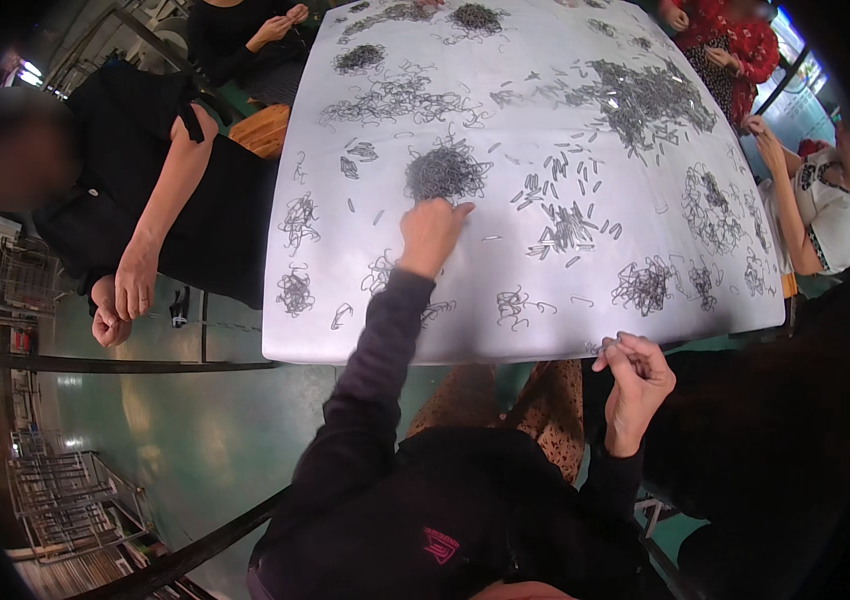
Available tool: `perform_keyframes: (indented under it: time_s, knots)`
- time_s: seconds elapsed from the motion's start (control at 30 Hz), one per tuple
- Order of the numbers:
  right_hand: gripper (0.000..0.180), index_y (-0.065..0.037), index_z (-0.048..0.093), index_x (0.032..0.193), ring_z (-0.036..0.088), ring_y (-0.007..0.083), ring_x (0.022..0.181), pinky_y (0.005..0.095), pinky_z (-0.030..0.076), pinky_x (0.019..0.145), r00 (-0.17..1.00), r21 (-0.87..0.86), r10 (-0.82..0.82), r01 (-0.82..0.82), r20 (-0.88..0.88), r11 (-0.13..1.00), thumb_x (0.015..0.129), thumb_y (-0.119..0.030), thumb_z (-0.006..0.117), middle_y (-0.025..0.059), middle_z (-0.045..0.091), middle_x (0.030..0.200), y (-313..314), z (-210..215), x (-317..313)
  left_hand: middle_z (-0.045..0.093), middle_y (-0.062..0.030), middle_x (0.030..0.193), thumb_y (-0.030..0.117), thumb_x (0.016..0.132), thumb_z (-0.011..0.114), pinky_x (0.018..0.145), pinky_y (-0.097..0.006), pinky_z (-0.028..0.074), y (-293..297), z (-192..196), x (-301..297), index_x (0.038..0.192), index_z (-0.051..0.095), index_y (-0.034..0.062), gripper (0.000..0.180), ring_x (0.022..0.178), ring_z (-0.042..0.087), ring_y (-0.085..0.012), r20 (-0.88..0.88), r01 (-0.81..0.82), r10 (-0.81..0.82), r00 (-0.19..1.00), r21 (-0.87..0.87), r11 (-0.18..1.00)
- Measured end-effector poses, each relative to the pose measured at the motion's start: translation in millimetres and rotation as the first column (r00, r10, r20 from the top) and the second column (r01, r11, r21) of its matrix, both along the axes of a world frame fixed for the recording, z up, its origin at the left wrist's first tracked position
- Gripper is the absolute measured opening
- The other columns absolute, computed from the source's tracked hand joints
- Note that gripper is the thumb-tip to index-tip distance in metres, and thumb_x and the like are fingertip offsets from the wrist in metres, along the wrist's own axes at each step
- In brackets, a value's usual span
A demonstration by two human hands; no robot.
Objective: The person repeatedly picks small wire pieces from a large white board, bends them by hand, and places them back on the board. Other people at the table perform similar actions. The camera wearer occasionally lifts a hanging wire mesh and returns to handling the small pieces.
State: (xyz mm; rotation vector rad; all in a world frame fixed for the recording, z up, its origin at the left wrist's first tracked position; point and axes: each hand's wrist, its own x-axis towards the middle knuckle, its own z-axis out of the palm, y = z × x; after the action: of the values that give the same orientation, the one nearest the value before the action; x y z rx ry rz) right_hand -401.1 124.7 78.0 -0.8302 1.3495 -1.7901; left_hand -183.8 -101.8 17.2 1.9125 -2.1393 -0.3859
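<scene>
My left hand (432, 238) reaches over the table to the near edge of a dense pile of thin, dark, bent wire pieces (446, 172). Its fingers are curled, with the thumb out to the right; what lies under them is hidden. By the front edge, my right hand (635, 372) is raised with thumb and fingertips pinched together. Something small and thin shows at those fingertips, too small to make out. Right of the left hand lie loose short metal strips (565, 230). A few bent wires (520, 308) lie along the near side.
The white-covered table (495, 340) carries more wire heaps (642, 285) and a large spread of metal strips (650, 100). A person in black (170, 200) is close on the left. Other people's hands (280, 28) are at the far side and right. Metal racks (75, 490) stand lower left.
</scene>
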Motion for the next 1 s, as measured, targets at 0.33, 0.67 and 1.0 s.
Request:
perform_keyframes:
  time_s: [0.33, 0.67, 1.0]
  knots:
    - [0.017, 0.008, 0.065, 0.094, 0.064, 0.0139, 0.065, 0.0237, 0.052, 0.062, 1.0, -0.026, -0.015, 0.015, 0.008, 1.0, 0.079, 0.015, 0.064, 0.0112, 0.066, 0.08, 18, 0, -5, 0.059, -0.0197, 0.098, 0.007, 0.084, 0.054, 0.076, -0.045, 0.052, -16, -58, -3, 0.091, 0.06, -0.0025, 0.014, 0.099, 0.057, -0.0359, 0.142, 0.21, -0.18, 0.973, -0.237, 0.949]
    - [0.017, 0.008, 0.067, 0.096, 0.064, 0.0122, 0.069, 0.0223, 0.05, 0.065, 0.999, 0.083, 0.048, -0.048, -0.002, 0.995, 0.079, 0.01, 0.065, 0.0087, 0.066, 0.081, 36, 1, -1, 0.064, -0.0136, 0.083, 0.005, 0.093, 0.054, 0.065, -0.029, 0.049, 115, 35, -46, 0.103, 0.059, -0.0052, 0.015, 0.069, 0.062, -0.0185, -0.567, 0.425, -0.462, 0.682, -0.207, 0.881]
    - [0.019, 0.006, 0.068, 0.1, 0.065, 0.0109, 0.072, 0.0218, 0.052, 0.066, 0.995, 0.104, 0.081, -0.087, 0.065, 0.991, 0.081, 0.009, 0.064, 0.0098, 0.069, 0.087, 52, -22, 0, 0.063, -0.0058, 0.095, 0.006, 0.089, 0.065, 0.078, -0.026, 0.049, 193, 45, -72, 0.1, 0.063, -0.0008, 0.013, 0.087, 0.062, -0.0118, -0.931, 0.586, -0.228, 0.285, -0.018, 0.81]
